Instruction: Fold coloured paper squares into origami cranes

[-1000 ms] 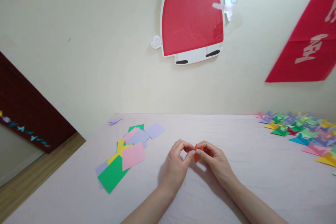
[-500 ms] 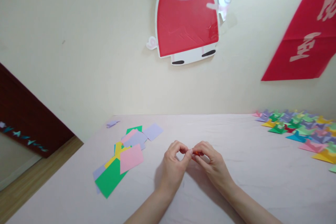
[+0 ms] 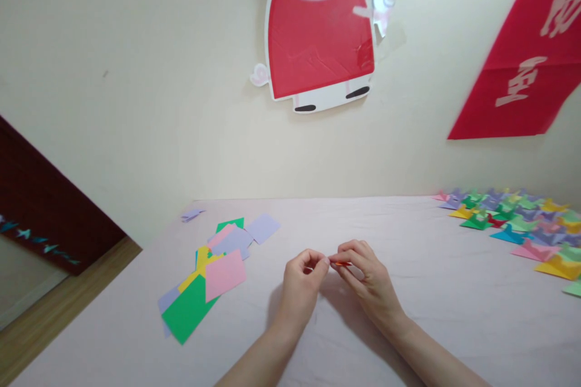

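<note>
Both hands meet over the middle of the pale pink table point(image 3: 408, 338). My left hand point(image 3: 302, 281) and my right hand point(image 3: 365, 275) pinch a small folded orange paper point(image 3: 341, 263) between their fingertips. Only a thin orange sliver of the paper shows, held edge-on just above the tabletop. The fingers of both hands are curled in tight around it.
A loose spread of flat coloured paper squares point(image 3: 209, 278) lies left of my hands, with a small lilac folded piece point(image 3: 190, 214) beyond it. Several finished folded paper figures point(image 3: 517, 227) crowd the right rear of the table. A cartoon cut-out point(image 3: 318, 36) and a red banner point(image 3: 526, 66) hang on the wall.
The orange paper went from a visible pointed shape to a thin sliver turned edge-on between the fingertips. The view has drifted slightly right; the hands stay together in the same spot.
</note>
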Tool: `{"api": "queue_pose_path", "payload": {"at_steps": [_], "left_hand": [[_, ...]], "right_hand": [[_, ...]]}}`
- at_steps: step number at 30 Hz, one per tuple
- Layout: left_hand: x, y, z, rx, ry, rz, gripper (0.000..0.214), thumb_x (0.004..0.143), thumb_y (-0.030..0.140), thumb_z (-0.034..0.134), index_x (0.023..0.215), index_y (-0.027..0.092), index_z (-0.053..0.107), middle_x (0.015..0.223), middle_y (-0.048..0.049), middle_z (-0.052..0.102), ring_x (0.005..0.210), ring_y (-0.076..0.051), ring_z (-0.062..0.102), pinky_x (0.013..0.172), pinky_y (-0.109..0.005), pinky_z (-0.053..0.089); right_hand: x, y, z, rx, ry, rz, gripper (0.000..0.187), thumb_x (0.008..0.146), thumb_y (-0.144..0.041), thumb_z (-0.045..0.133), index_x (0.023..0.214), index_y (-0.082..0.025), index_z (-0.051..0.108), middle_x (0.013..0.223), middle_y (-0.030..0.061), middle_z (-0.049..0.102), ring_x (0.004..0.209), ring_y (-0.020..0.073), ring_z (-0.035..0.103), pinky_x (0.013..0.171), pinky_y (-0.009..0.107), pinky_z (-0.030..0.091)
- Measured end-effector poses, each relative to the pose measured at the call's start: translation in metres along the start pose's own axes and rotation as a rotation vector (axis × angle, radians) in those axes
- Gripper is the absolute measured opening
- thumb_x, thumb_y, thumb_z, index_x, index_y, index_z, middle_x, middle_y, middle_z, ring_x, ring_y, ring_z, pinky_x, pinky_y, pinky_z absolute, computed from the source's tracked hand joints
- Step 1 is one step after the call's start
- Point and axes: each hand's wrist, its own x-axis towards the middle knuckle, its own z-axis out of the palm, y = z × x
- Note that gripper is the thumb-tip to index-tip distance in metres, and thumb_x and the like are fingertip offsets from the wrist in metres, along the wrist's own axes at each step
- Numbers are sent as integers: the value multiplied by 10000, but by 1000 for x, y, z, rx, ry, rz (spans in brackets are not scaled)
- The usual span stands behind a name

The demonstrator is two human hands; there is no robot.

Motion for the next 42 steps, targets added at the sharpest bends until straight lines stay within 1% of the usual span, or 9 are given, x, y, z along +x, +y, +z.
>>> {"api": "queue_pose_path", "payload": {"at_steps": [6,14,19,24,26,29,33,35,42], "left_hand": [[1,2,-1,-112,-48,-137,249,703,408,660,656,170,605,614,17,540,614,-137,464,624,-260,356],[6,5,-8,-188,-158,-265,256,671,392,697,647,150,618,601,14,538,573,-110,421,584,-252,292],[7,7,-10,-325,-254,-353,291,639,398,738,729,151,613,651,12,541,608,-110,465,627,-240,333],[7,7,-9,-456,-364,-381,334,623,399,759,757,160,568,712,-6,561,654,-118,496,659,-238,371],[7,5,-8,-460,-393,-341,323,666,409,741,763,163,555,716,-7,560,651,-116,492,662,-238,368],[8,1,-8,-360,-380,-183,274,763,416,673,772,171,551,697,6,540,647,-122,479,670,-246,363],[6,0,-11,-29,-267,114,130,855,312,591,825,186,588,785,-3,579,766,-157,514,745,-271,377],[5,1,-11,143,-219,221,94,876,266,553,838,192,596,823,-8,602,808,-169,537,774,-282,382],[0,4,-8,334,-114,275,101,885,234,525,800,205,571,821,-13,614,806,-182,560,753,-284,392]], "right_hand": [[0,2,-1,-35,-1,-56,149,884,-111,601,893,-245,665,848,22,604,837,189,545,724,286,448],[1,0,-3,-57,9,-136,150,883,-92,597,892,-229,656,838,25,603,812,180,541,710,279,450],[0,0,-3,-49,11,-139,174,880,-75,584,910,-228,660,842,25,602,822,177,542,718,275,447],[1,-1,-3,-9,23,-117,144,886,-101,587,881,-227,658,816,18,597,799,172,543,703,267,440],[1,-1,-3,16,25,-88,120,891,-132,595,866,-230,661,807,16,598,791,172,543,699,269,435],[1,-1,-2,65,18,1,115,904,-176,585,844,-233,665,804,16,602,789,176,545,712,280,430],[1,-2,-2,162,23,161,123,900,-251,594,792,-230,650,798,15,603,802,185,551,740,297,425],[1,-2,-1,215,16,228,140,890,-286,601,768,-226,636,796,12,601,804,186,550,749,301,420],[2,-6,2,305,-15,349,169,858,-336,600,741,-216,619,774,9,582,764,181,534,707,295,408]]}}
